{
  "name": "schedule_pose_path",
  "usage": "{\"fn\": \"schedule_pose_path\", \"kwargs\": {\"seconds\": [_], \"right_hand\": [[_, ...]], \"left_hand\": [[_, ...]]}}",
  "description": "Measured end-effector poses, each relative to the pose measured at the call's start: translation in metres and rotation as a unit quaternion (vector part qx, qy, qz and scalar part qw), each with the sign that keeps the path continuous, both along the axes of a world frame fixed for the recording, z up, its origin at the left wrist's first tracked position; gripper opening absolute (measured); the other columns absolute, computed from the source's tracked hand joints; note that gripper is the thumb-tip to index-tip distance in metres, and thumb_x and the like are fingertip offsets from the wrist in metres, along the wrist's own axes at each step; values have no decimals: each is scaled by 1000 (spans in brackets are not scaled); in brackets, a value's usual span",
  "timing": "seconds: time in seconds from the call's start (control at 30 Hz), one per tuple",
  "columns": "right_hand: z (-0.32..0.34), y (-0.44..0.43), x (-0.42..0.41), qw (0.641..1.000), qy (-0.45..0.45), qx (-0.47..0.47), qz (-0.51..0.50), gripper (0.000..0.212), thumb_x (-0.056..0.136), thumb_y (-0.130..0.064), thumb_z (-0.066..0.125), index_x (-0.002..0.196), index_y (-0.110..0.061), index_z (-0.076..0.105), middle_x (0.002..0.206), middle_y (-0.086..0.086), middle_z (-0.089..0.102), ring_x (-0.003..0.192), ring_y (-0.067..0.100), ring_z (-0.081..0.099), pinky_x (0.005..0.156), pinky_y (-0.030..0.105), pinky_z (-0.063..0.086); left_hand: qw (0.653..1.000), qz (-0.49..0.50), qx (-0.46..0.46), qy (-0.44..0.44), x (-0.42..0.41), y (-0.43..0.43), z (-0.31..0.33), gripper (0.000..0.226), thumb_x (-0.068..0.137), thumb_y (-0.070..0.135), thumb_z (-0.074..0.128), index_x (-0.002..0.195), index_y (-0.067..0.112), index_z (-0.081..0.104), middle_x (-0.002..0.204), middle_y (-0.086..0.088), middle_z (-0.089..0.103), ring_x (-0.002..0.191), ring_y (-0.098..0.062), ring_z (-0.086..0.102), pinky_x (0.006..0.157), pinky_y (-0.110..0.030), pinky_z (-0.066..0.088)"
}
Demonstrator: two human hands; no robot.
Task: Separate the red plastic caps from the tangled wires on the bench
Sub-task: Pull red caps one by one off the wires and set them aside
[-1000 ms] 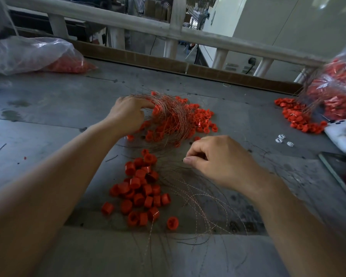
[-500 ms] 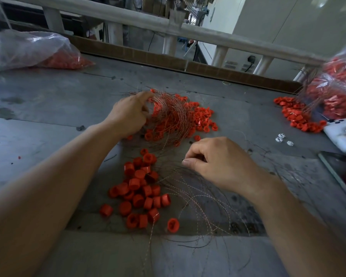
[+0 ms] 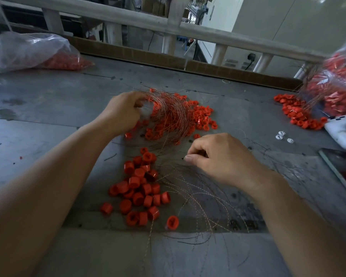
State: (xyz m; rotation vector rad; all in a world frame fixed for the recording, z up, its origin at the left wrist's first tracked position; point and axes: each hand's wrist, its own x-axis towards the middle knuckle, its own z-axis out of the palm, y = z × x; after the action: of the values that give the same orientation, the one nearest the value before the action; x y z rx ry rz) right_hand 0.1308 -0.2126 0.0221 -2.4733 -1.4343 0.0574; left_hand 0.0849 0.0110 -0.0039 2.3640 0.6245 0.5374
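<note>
Left hand (image 3: 124,111) pinches tangled thin coppery wires (image 3: 173,114) over round red plastic caps (image 3: 203,114). Right hand (image 3: 223,156) curled on grey bench (image 3: 48,126); grip unclear.

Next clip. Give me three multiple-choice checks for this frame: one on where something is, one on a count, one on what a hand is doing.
1. Where does the loose cap pile lie?
A. on the bench, left of the right hand
B. inside a bag
C. beyond the railing

2. How many small white pieces lie on the bench?
A. one
B. three
C. eight

3. What is the left hand doing?
A. lying flat
B. gripping the wire bundle
C. holding a phone

Key: 1 A, it sits on bare bench beside that hand; 2 B, three show right of the right hand; 3 B, its fingers curl round the wires.
</note>
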Motion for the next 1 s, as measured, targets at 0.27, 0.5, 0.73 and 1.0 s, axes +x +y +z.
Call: {"fn": "schedule_pose_path", "kwargs": {"seconds": [0.27,0.5,0.73,1.0], "right_hand": [[-2,1,4,1000,5,-21,-10,18,86,-40,57,84,-25,66,70,-19,50,72,4,52,66,23,39],[-3,0,6,1000,5,-14,-13,17,86,-39,58,81,-25,65,65,-20,49,61,-4,45,55,16,32],[-4,1,5,1000,2,-14,-6,17,86,-38,58,82,-24,66,64,-22,47,63,-6,45,57,13,33],[-4,0,5,1000,3,-12,-13,17,86,-39,58,83,-25,66,72,-18,54,72,2,52,67,22,41]], "left_hand": [[994,25,-102,12,-31,9,14,33,84,-6,55,111,11,63,99,-4,62,92,-20,59,82,-30,48],[993,41,-113,1,-44,14,15,33,83,-7,59,105,16,64,91,0,63,72,-11,60,49,-13,43],[996,15,-68,58,-57,13,9,39,78,-4,65,112,14,64,97,0,62,90,-15,57,78,-27,42],[994,21,-107,-29,-59,5,14,26,78,-6,65,95,13,67,76,2,66,67,-16,62,63,-22,53]]}}
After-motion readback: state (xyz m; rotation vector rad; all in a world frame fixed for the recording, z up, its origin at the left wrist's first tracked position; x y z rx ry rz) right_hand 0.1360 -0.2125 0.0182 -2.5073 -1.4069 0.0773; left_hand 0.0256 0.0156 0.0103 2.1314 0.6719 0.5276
